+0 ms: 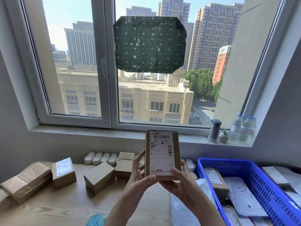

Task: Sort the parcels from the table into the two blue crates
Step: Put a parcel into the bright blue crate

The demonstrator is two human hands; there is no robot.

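The parcel (162, 154) I am sorting is a small cardboard box. It is held upright in the air above the table (65, 207), with its printed label facing me. Both hands are clamped on its lower half. My left hand (141, 175) has its fingers running up the left edge and its thumb on the bottom front corner. My right hand (177, 180) grips the right edge with its thumb on the label.

I judge the box to be light, since fingertips alone carry it, and stiff enough to take a firm squeeze. The label may be a little slick, so I would keep my hold on the bare cardboard edges and bottom corners. I cannot tell what is inside, so I would set it down, not drop it.

Beyond the hands, brown boxes (99, 180) stand on the table to the left, well apart from the held one. The blue crate (228, 160) lies near my right hand and already holds soft mailers and a box. I cannot make out the second crate. Farther off, bottles (241, 129) stand on the windowsill.
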